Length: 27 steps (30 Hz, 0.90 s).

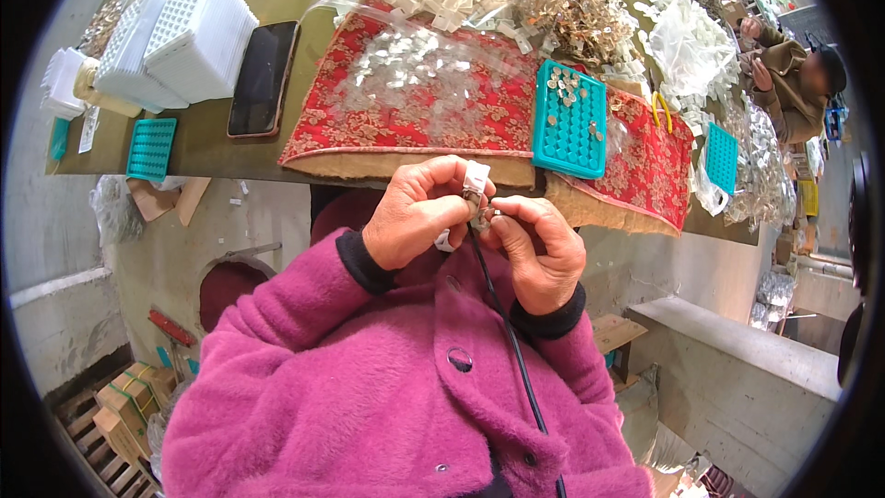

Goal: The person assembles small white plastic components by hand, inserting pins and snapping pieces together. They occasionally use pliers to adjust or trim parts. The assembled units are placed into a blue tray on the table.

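White tab (477, 175) pinched tight in the left hand (415, 212), tiny metallic piece (496, 215) between fingertips of the right hand (542, 254), both near the tabletop's brown padding (343, 165). Bare tabletop (204, 143) between phone (263, 78) and small teal tray (151, 149)! Over on red brocade cloth (318, 120), larger teal tray (564, 149), round pieces (566, 85) mostly far end; behind, left, stacked white trays (198, 55).

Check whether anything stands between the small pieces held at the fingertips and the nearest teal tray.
Nothing visible blocks the small pieces from the teal tray: just the brown padded edge intervenes, with the right hand alongside.
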Tool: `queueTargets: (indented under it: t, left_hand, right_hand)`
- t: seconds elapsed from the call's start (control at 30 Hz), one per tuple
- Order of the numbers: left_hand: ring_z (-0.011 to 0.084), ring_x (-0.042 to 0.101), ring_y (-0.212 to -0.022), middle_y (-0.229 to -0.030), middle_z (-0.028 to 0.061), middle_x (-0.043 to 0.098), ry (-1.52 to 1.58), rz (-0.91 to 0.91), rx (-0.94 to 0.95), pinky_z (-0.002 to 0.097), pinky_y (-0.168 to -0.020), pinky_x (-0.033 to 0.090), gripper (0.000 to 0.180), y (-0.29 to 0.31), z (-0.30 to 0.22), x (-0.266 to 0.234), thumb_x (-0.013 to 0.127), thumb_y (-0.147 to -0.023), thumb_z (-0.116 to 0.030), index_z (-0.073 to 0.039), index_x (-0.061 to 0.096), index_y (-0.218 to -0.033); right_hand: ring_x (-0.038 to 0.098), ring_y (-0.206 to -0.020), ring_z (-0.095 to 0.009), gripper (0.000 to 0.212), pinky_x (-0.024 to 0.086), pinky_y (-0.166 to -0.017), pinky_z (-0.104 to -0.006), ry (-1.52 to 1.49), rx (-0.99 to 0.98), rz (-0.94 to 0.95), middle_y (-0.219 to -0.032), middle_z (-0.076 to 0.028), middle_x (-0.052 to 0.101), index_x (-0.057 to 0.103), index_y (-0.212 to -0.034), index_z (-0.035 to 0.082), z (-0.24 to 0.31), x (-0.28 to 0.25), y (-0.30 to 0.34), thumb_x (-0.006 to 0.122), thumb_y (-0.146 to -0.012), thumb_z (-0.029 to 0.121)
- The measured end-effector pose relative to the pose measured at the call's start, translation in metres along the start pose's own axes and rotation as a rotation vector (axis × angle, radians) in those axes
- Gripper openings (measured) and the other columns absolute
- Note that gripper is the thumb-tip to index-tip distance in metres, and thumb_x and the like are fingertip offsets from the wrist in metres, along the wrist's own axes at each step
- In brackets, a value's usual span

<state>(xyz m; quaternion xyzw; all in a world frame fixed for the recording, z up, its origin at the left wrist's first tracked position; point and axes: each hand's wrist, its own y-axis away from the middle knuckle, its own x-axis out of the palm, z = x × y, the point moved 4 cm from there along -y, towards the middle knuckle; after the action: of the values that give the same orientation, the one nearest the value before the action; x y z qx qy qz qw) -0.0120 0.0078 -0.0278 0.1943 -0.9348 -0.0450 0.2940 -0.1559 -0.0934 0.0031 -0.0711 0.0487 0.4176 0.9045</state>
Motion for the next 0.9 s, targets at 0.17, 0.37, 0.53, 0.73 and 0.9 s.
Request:
queueTargets:
  t: [0.17,0.37,0.53,0.73,0.9]
  left_hand:
    - [0.0107,0.065,-0.070,-0.093,0.0046,0.070,-0.015,0.015,0.032,0.0234,-0.061,0.053,0.019,-0.001,-0.001,0.005,0.062,-0.096,0.002,0.001,0.068,-0.114]
    - [0.0102,0.064,-0.067,-0.087,0.0028,0.068,-0.029,0.030,0.035,0.0243,-0.060,0.054,0.019,0.000,-0.002,-0.001,0.058,-0.095,0.005,0.000,0.068,-0.110]
    - [0.0109,0.066,-0.066,-0.089,0.0032,0.069,-0.003,-0.002,-0.008,0.0246,-0.062,0.055,0.019,-0.001,0.001,-0.003,0.061,-0.097,0.004,0.000,0.068,-0.114]
    - [0.0128,0.073,-0.081,-0.105,0.0068,0.074,0.049,0.054,-0.018,0.0258,-0.073,0.060,0.034,0.000,0.005,0.003,0.069,-0.101,-0.006,0.002,0.064,-0.133]
    - [0.0138,0.073,-0.088,-0.109,0.0063,0.073,0.000,0.064,0.007,0.0267,-0.076,0.062,0.036,0.002,0.010,0.004,0.068,-0.101,-0.001,0.003,0.062,-0.137]
  right_hand:
    - [0.073,-0.083,-0.017,0.018,0.057,-0.074,-0.0288,0.076,-0.070,-0.032,-0.097,-0.011,0.071,0.072,-0.111,-0.002,0.001,-0.001,-0.002,0.074,-0.093,-0.004]
    - [0.071,-0.089,-0.012,0.017,0.059,-0.078,-0.0243,0.096,-0.115,0.060,-0.104,-0.006,0.069,0.069,-0.115,-0.003,-0.003,0.003,-0.001,0.068,-0.098,-0.007]
    - [0.072,-0.085,-0.019,0.021,0.058,-0.076,-0.0296,0.152,-0.118,0.024,-0.100,-0.011,0.072,0.071,-0.112,-0.001,-0.005,0.004,0.000,0.074,-0.092,-0.006]
    - [0.073,-0.081,-0.026,0.023,0.058,-0.073,-0.0338,0.327,-0.315,-0.072,-0.097,-0.014,0.073,0.072,-0.109,0.001,0.007,-0.001,-0.004,0.078,-0.087,-0.005]
    - [0.073,-0.081,-0.029,0.026,0.059,-0.070,-0.0367,0.472,-0.511,-0.053,-0.097,-0.014,0.071,0.072,-0.108,0.001,0.016,-0.002,-0.011,0.078,-0.084,-0.007]
